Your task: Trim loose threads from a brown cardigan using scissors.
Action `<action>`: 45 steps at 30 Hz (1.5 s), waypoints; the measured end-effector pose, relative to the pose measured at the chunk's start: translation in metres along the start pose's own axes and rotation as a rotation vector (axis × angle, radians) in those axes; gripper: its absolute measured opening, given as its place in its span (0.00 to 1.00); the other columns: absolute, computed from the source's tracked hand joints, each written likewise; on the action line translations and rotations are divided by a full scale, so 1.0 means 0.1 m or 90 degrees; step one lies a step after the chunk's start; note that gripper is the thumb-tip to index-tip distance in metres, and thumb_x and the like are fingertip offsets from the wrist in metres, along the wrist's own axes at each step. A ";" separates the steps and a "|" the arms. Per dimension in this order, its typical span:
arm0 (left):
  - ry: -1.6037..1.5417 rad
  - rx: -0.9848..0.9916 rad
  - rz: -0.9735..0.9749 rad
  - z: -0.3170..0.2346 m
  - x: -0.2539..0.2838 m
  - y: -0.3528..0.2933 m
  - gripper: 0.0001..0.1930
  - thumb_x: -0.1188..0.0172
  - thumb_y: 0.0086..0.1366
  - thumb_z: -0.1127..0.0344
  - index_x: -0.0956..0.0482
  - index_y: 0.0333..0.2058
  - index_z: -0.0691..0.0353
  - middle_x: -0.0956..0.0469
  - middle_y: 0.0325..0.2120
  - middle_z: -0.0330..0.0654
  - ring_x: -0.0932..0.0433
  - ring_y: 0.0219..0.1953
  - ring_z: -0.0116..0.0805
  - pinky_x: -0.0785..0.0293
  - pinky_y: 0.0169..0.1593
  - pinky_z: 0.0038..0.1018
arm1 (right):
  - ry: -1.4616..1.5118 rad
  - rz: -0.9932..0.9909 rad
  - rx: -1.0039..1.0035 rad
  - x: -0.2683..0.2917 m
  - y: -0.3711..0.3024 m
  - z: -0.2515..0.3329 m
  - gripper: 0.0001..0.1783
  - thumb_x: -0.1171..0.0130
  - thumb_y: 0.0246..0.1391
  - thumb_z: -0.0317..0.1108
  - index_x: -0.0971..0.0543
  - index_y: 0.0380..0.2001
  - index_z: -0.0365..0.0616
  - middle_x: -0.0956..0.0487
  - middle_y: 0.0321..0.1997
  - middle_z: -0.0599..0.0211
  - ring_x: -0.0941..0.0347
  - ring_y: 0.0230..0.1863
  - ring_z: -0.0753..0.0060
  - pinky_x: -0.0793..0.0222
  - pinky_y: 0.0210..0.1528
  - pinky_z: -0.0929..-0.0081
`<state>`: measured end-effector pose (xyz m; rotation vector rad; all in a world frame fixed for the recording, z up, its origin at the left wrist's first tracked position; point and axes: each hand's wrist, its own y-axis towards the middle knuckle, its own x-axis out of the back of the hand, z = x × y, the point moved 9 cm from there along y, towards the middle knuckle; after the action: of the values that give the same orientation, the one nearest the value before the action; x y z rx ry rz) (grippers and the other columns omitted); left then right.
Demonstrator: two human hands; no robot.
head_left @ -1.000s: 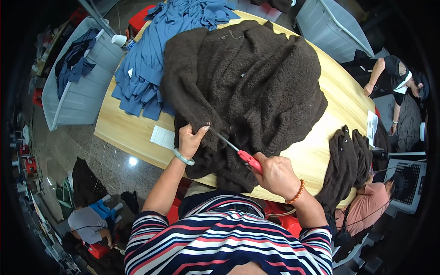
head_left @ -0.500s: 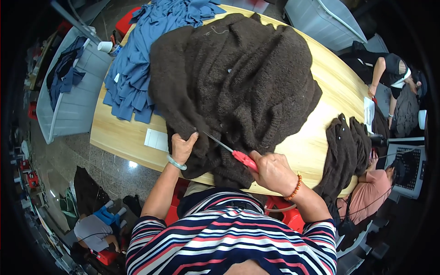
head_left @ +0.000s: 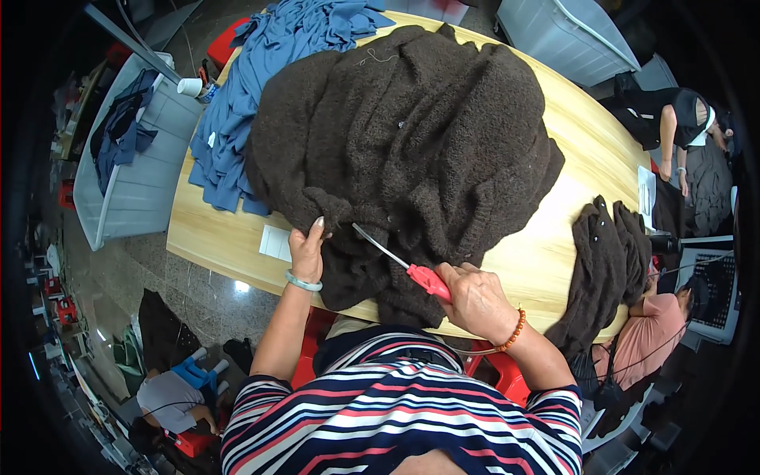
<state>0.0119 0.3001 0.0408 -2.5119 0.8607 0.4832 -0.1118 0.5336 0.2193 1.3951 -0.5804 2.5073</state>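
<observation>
A big heap of dark brown fuzzy knit garments (head_left: 396,134) covers the middle of the table, with small light specks on it. At its near left edge my left hand (head_left: 307,252) is closed, thumb uppermost, on a fold of the brown knit; the fingertips are partly hidden. My right hand (head_left: 479,301) is wrapped round a red-handled tool (head_left: 429,282) with a long thin metal shaft, slightly bent at the tip. That tip points left over the cloth, a short way from my left hand. Below my right wrist runs a thin tan hose or cord (head_left: 467,349).
Blue garments (head_left: 229,134) lie piled left on the wooden table (head_left: 522,269), near a white card (head_left: 275,243). More brown garments (head_left: 598,261) hang over its right edge. Grey bins (head_left: 142,190) stand around. Several people work nearby, one in pink (head_left: 649,336) at the right.
My left hand has shifted slightly left and its thumb now points upward. The fabric beside it is folded up differently. The red tool's tip is uncovered, held in nearly the same place.
</observation>
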 end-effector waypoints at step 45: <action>0.056 -0.522 0.483 -3.53 -2.05 -1.34 0.23 0.52 0.69 0.59 0.32 0.57 0.67 0.30 0.55 0.57 0.26 0.54 0.45 0.27 0.58 0.41 | 0.090 -0.059 0.279 -0.35 0.18 0.79 0.11 0.41 0.43 0.36 0.21 0.31 0.42 0.19 0.26 0.54 0.20 0.31 0.50 0.26 0.32 0.57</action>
<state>0.0087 0.3163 0.4704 -2.8088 1.9899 1.1598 -0.0399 0.4834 0.2229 1.3162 0.0674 2.7318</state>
